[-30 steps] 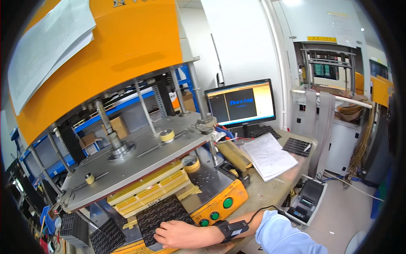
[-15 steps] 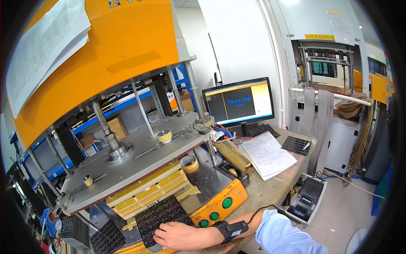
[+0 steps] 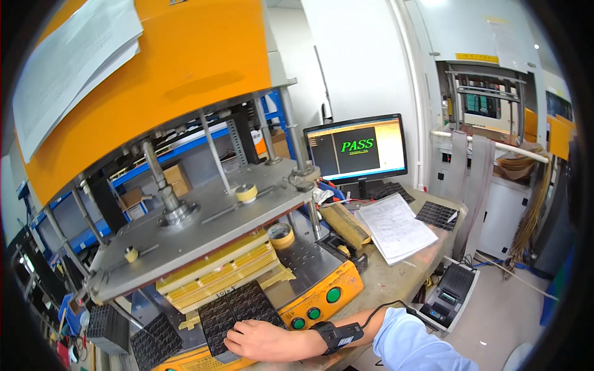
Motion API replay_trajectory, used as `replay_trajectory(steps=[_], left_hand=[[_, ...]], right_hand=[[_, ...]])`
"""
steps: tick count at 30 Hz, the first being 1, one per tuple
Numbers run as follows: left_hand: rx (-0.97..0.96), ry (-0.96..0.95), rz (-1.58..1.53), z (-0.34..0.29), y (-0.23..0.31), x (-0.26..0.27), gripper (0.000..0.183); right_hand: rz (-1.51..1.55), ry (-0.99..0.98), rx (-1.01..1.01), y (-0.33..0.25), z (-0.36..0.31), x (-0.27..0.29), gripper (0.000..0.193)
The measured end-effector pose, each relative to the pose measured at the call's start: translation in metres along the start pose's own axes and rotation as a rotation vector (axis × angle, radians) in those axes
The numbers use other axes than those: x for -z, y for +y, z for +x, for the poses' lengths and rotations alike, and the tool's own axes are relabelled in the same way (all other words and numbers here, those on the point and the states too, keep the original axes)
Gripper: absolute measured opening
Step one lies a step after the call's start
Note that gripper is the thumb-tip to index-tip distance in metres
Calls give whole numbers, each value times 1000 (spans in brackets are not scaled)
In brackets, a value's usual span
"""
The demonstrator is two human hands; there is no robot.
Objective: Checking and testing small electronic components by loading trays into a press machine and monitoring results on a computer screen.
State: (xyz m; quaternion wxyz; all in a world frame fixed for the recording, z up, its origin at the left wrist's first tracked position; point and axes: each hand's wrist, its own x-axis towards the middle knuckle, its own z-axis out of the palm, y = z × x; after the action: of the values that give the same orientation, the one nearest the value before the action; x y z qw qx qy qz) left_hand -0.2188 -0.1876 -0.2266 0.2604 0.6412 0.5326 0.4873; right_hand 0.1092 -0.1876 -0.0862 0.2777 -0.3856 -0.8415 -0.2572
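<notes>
My right hand rests on a black circuit-board panel at the front of the press, its fingers slightly bent and lying over the surface. A pale side edge shows beneath that panel, below my fingers. Another black panel leans to the left of it, beside a tall stack of similar panels. Behind my hand, under the press plate, sits a yellow layered fixture. A black band with a cable is on my right wrist. My left hand is out of the picture.
The grey press plate hangs on steel posts above the fixture. Green buttons line the orange front panel. A monitor stands at the back right; papers and a black panel lie on the bench. A small printer stands lower right.
The large word on the monitor has turned from blue to a different one in green. The whole view has shifted slightly; my right hand stays on the black panel.
</notes>
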Motion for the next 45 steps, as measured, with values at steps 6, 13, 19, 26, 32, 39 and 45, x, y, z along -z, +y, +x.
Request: replay_trajectory(steps=[6,13,19,26,32,39,45], left_hand=[[-339,-23,298,36,146,1,38],[-819,-101,521,156,229,-79,35],[-728,-191,678,238,212,-156,53],[-1092,-244,879,255,226,-164,38],[-1192,83,658,259,215,-164,36],[-1053,128,466,200,181,-37,49],[-747,72,690,144,83,78,42]], right_hand=[[-57,-21,26,5,7,22,16],[88,-408,-168,35,0,58,59],[218,-344,-83,44,-9,61,47],[203,-355,-128,48,-7,72,41],[128,-299,-107,45,-1,73,37],[151,-123,-197,55,3,97,32],[153,-6,-183,62,12,96,35]])
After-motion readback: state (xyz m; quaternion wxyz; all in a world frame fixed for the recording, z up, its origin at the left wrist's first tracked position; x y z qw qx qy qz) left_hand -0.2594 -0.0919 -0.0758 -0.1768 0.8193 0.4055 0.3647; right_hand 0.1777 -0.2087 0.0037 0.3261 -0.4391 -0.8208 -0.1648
